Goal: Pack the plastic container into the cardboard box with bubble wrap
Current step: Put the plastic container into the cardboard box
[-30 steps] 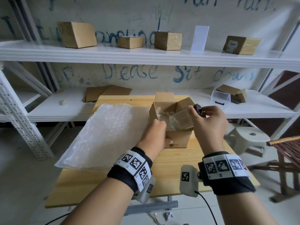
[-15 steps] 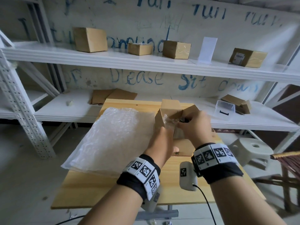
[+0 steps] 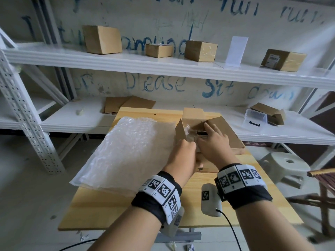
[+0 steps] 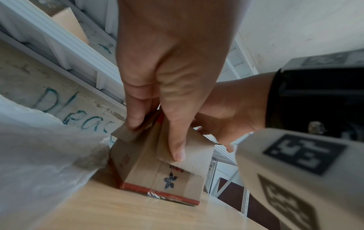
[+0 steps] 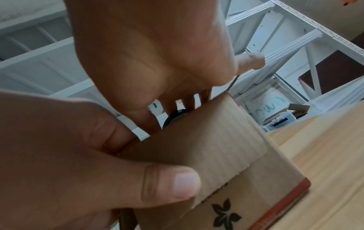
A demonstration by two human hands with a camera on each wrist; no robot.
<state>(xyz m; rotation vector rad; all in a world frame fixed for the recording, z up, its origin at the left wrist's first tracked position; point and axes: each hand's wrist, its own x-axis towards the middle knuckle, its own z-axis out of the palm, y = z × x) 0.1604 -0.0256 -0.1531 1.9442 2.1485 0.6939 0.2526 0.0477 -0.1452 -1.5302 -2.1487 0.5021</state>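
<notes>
While left hand (image 3: 183, 153) pinches box (image 4: 157, 168) flap, right hand's (image 3: 215, 142) grip is unclear.

Box (image 5: 226, 155) is gripped at its near flap by left hand (image 5: 69, 155), thumb pressed outside. Right hand (image 5: 147, 54) is reached into its top. Desk (image 5: 325, 155) lies under it.

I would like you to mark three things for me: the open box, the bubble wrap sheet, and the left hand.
box (image 4: 173, 179): left wrist view, near wall by the flower print.
bubble wrap (image 3: 126, 151): head view, middle of the sheet.
left hand (image 3: 182, 156): head view, back of the hand.
</notes>
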